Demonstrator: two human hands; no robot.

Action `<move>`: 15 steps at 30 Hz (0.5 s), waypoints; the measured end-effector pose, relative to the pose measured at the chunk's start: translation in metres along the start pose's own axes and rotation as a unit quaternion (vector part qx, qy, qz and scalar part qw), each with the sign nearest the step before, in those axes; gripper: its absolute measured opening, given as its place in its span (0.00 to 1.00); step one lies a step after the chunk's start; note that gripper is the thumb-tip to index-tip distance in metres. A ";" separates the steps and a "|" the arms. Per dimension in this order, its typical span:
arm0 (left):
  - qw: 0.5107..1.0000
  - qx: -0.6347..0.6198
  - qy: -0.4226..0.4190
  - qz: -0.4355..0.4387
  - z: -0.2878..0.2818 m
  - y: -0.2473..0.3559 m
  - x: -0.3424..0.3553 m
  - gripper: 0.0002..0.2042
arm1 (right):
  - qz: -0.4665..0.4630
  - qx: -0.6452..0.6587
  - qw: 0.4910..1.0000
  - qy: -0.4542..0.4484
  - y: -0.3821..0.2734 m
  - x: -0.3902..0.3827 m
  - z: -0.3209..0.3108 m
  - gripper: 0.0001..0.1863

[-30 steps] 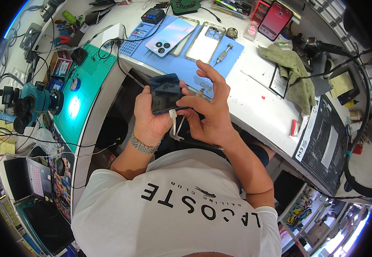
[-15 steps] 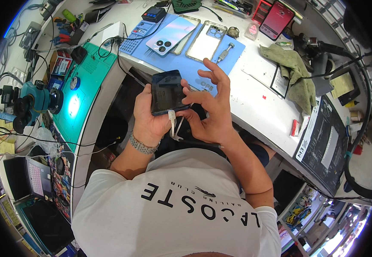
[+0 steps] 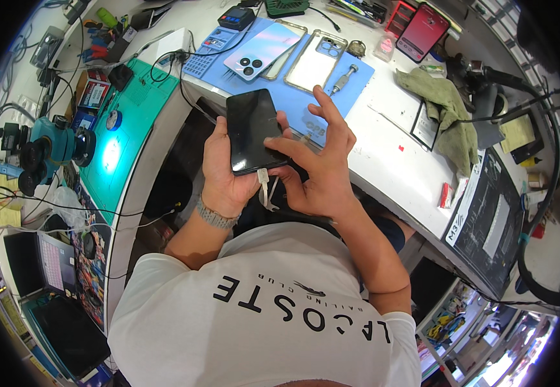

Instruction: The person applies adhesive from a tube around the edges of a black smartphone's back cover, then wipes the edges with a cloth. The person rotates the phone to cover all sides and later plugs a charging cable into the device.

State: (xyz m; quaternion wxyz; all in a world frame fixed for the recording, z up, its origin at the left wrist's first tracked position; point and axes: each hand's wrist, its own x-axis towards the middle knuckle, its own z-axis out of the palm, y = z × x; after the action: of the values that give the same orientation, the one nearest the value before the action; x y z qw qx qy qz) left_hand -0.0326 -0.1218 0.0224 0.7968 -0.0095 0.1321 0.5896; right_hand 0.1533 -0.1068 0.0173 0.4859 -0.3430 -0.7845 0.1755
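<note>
A black smartphone (image 3: 249, 126) with a dark screen lies in my left hand (image 3: 220, 169), whose thumb runs along its left edge and whose fingertips show at the right edge. A white charging cable (image 3: 264, 179) is plugged into the phone's lower end and hangs down. My right hand (image 3: 322, 174) reaches in from the right. Its index fingertip rests on or just over the lower right of the screen, the thumb is by the phone's bottom edge, and the other fingers are spread upward.
Beyond the phone, a blue mat (image 3: 280, 97) bears a pale iridescent phone (image 3: 264, 51), a clear case (image 3: 315, 64) and a small screwdriver (image 3: 344, 79). A green mat (image 3: 141, 109) and a teal microscope (image 3: 54, 142) stand left. A green cloth (image 3: 444, 106) lies right.
The phone has tilted, so more of its screen faces up and the reflections on it have gone. My right index finger has moved left, farther over the screen.
</note>
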 end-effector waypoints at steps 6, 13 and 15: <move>0.991 0.076 0.007 0.110 0.010 0.026 -0.014 0.42 | 0.049 0.026 0.998 0.007 0.006 -0.006 -0.005 0.27; 0.868 0.315 0.188 0.334 -0.021 0.124 -0.048 0.12 | 0.074 0.030 0.997 -0.015 0.017 -0.017 0.000 0.20; 0.823 0.354 0.228 0.381 -0.053 0.174 -0.058 0.13 | 0.085 0.052 0.994 -0.033 0.009 -0.015 0.003 0.20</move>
State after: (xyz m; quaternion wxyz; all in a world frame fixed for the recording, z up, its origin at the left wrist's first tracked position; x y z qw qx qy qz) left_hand -0.2222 -0.1320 0.0084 0.4046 0.1906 0.5027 0.7398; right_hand 0.1583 -0.1103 0.0007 0.4605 -0.3762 -0.7580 0.2680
